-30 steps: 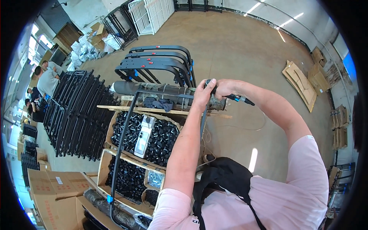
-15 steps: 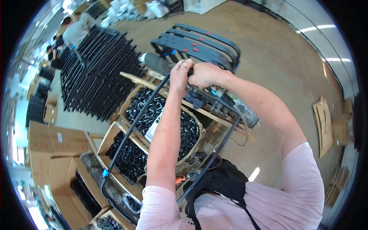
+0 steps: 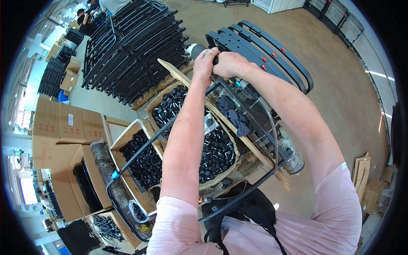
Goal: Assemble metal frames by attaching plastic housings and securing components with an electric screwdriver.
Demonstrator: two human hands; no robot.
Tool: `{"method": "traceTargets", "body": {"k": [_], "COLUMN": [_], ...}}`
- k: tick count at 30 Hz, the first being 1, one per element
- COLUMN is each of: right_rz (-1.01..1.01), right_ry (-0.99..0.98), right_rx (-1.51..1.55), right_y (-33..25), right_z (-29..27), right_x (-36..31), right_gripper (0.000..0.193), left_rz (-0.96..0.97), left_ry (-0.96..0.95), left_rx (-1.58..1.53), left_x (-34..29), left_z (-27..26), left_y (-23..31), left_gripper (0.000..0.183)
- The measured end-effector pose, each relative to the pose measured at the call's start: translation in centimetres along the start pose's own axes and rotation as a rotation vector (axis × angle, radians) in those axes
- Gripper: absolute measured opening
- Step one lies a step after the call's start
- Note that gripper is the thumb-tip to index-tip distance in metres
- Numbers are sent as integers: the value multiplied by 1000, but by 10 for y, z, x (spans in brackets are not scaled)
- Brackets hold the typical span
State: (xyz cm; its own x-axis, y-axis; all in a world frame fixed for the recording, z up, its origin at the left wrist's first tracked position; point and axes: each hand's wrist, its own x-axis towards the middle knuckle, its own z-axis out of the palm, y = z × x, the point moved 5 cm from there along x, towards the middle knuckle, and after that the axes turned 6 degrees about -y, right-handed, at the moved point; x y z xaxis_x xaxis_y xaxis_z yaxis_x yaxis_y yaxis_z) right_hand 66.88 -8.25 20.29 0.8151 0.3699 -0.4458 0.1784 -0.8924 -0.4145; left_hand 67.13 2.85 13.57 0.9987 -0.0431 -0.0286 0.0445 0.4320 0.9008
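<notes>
Both arms reach out to the far end of a black tube frame [image 3: 144, 148], which lies slanted across the work stand. My left hand [image 3: 205, 63] is closed, with its thumb toward the right. Right beside it, my right hand [image 3: 230, 65] is closed too, its knuckles against the left hand. A small dark piece [image 3: 216, 60] shows between them; the fingers hide most of it. Just beyond sits a grey padded roll [image 3: 197, 51] with a white end. A blue clip [image 3: 115, 174] is on the frame's near left part.
Under the frame stand open boxes of black plastic caps [image 3: 214, 157] and black small parts [image 3: 142, 159]. A wooden board [image 3: 178, 76] and dark cloth [image 3: 233, 114] lie near. Stacked black frames [image 3: 131, 51] rise far left, curved dark panels [image 3: 250, 51] far right, cardboard boxes [image 3: 63, 123] left.
The view has shifted, so the stand and stacks appear farther right and lower. Both hands stay closed together at the frame's far end, slightly higher in the picture.
</notes>
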Motion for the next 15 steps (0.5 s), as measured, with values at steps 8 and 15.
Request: {"method": "traceTargets", "body": {"k": [8, 15], "right_rz": [0, -7], "right_ry": [-50, -61], "right_rx": [-13, -46], "right_y": [-2, 9], "right_z": [1, 13], "right_x": [11, 25], "right_gripper": [27, 33], "left_rz": [69, 52], "left_ry": [44, 25], "left_rx": [24, 28], "left_x": [6, 1], "left_z": [-6, -3], "left_y": [-1, -9], "left_gripper": [26, 30]}}
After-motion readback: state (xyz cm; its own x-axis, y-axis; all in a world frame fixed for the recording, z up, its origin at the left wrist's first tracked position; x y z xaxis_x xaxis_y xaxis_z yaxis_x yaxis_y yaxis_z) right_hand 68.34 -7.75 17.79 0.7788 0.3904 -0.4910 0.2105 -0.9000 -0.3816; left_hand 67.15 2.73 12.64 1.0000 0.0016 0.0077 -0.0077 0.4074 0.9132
